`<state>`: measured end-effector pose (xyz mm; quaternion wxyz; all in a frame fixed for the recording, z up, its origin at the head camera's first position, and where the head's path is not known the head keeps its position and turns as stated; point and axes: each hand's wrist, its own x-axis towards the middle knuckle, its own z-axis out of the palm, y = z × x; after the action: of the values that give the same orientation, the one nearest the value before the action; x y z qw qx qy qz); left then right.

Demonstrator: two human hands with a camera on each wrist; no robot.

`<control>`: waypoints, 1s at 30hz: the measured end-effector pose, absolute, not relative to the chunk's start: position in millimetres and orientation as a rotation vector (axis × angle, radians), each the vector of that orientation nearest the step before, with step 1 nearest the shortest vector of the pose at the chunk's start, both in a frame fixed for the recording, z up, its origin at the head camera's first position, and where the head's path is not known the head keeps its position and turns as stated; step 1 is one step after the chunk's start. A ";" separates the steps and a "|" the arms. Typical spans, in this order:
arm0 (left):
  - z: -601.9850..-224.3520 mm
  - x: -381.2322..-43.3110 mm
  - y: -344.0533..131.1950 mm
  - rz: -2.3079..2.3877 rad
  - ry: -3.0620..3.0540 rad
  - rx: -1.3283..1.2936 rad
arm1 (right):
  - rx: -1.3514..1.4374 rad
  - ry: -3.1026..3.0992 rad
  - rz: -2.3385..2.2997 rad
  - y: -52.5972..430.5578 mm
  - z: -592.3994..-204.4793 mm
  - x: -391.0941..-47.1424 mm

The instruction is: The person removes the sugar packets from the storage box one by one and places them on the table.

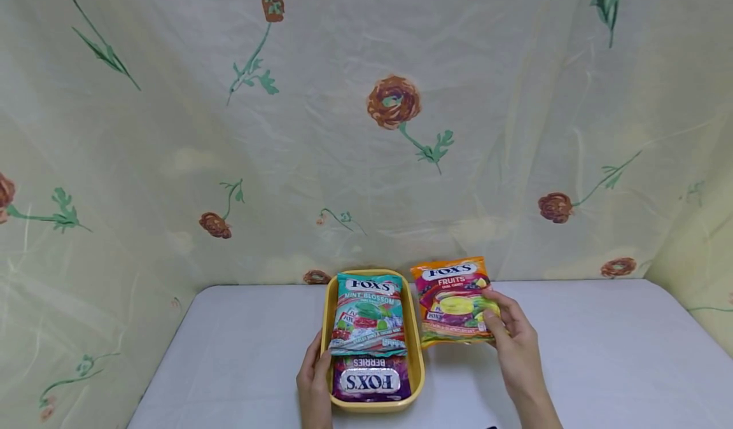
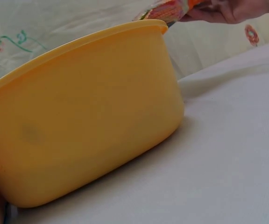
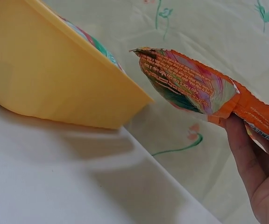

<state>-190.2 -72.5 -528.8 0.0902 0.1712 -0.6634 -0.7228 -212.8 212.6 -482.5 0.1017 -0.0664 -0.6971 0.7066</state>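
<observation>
A yellow plastic tub [image 1: 417, 378] stands on the table with two candy bags in it. The teal Fox's Mint Blossom bag [image 1: 369, 317] lies partly over the purple Fox's Berries bag [image 1: 371, 380], whose lettering is upside down in the head view. My left hand [image 1: 314, 378] holds the tub's left side, thumb at the rim; some of its fingers are hidden. To the right of the tub, my right hand [image 1: 515, 346] pinches an orange Fox's Fruits candy bag [image 1: 452, 302] by its right edge. In the right wrist view this bag [image 3: 186, 84] is raised above the table, apart from the tub.
The table [image 1: 246, 352] has a white cover. Behind it hangs a pale curtain [image 1: 321, 161] with printed flowers, close to the tub's far end. A small dark object [image 1: 490, 427] shows at the bottom edge of the head view, too little to identify.
</observation>
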 end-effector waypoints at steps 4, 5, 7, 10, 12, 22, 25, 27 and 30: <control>-528.2 -190.6 -72.2 -2.148 -1.986 0.523 | -0.211 -2.051 2.088 214.7 -484.1 -212.9; -527.9 -190.6 -72.1 -2.146 -1.990 0.523 | -0.213 -2.048 2.089 215.2 -484.7 -213.0; -527.2 -190.1 -72.0 -2.145 -1.991 0.525 | -0.213 -2.044 2.091 216.0 -485.8 -213.1; -526.5 -189.8 -71.8 -2.140 -1.998 0.536 | -0.204 -2.044 2.089 217.2 -487.2 -213.6; -525.8 -189.9 -71.6 -2.138 -2.002 0.545 | -0.201 -2.039 2.091 217.8 -488.0 -213.9; -525.1 -191.5 -71.3 -2.134 -2.028 0.561 | -0.221 -2.061 2.087 220.4 -494.4 -215.6; -525.8 -191.5 -71.7 -2.134 -2.037 0.557 | -0.226 -2.080 2.093 221.0 -498.2 -216.7; -526.7 -191.5 -71.9 -2.130 -2.042 0.551 | -0.232 -2.088 2.097 221.0 -500.9 -217.6; -527.9 -191.2 -72.4 -2.128 -2.035 0.547 | -0.241 -2.101 2.098 220.7 -504.6 -218.8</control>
<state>-191.2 -72.4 -527.9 0.0733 0.1821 -0.6776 -0.7088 -218.8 220.7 -504.6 0.0810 -0.0805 -0.7030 0.7020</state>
